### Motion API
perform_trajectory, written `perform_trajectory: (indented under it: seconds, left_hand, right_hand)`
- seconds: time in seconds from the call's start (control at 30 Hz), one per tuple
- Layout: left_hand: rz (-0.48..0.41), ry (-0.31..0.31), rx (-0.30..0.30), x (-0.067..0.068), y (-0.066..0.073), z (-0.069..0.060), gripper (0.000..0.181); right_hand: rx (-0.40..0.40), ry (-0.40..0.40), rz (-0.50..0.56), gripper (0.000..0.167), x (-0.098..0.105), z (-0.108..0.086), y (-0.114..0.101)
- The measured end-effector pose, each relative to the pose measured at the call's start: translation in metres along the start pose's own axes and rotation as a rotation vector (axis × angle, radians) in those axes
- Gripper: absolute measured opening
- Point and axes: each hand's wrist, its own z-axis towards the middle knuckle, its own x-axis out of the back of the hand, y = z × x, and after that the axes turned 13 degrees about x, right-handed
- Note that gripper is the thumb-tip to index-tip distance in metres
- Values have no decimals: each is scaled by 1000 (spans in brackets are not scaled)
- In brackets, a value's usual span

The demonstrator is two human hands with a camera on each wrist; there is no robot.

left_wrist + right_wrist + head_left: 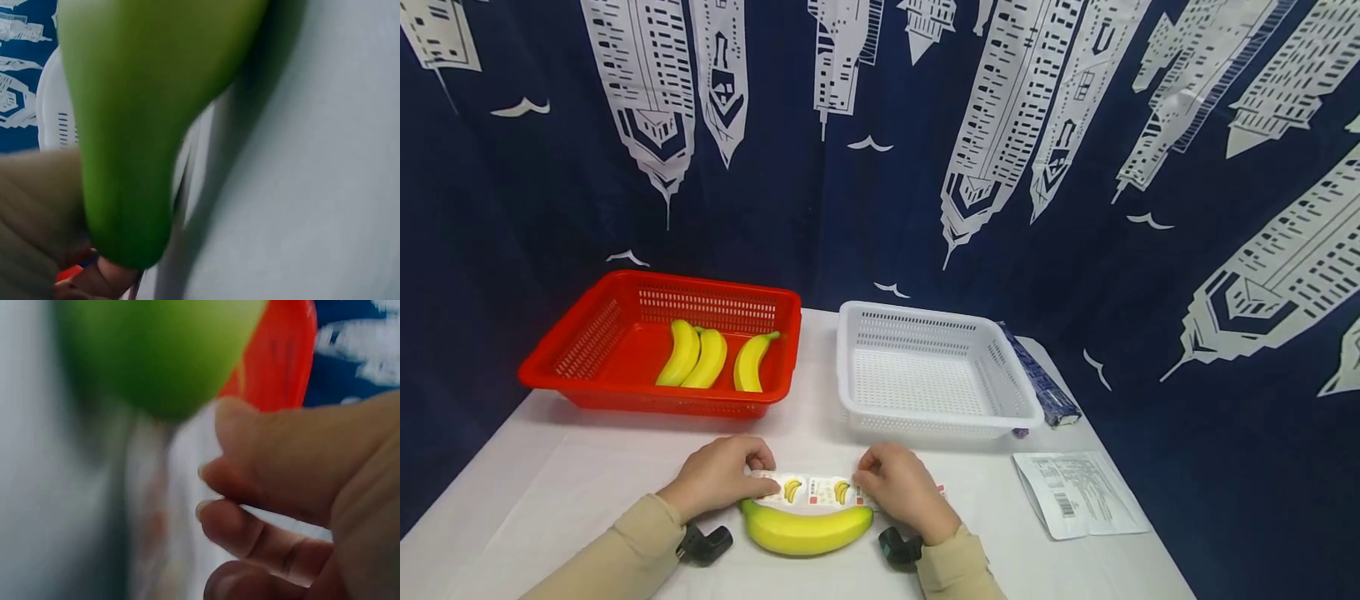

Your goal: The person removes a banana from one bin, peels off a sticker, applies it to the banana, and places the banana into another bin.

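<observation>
A strip of white banana-picture stickers (820, 492) stretches between the two hands on the table. My left hand (718, 475) holds its left end, the thumb lying over the printed face. Toward its right end, my right hand (906, 487) grips the strip with bent fingers; in the right wrist view the thumb and fingers (231, 522) are curled close together beside the blurred strip. Directly in front of the strip lies a yellow banana (808, 533), touched by neither hand as far as I can tell. Its green end (131, 206) hides most of the left hand in the left wrist view.
A red basket (662, 400) with three bananas (707, 358) stands back left. Beside it is a white basket (940, 423), with a dark blue packet (1045, 387) along its right side. A white printed pouch (1078, 496) lies near the table's right edge.
</observation>
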Motion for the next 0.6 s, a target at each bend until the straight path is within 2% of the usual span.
perform_trajectory:
  seconds: [0.13,0.23,0.37,0.47,0.6]
  left_hand:
    - [18,-4,-16,0,0,1,25]
    - [1,4,-47,-2,0,2,22]
    - [-40,49,-88,-5,0,1,20]
    - [-96,112,-132,-8,1,0,19]
    - [-196,195,-204,-9,5,-2,20]
  right_hand:
    - [107,-80,87,13,9,14,-18]
    - [133,-121,156,22,13,23,-26]
    - [73,-86,226,26,8,28,-27]
    - [34,-46,323,25,0,26,-23]
    - [66,-7,357,22,-7,23,-19]
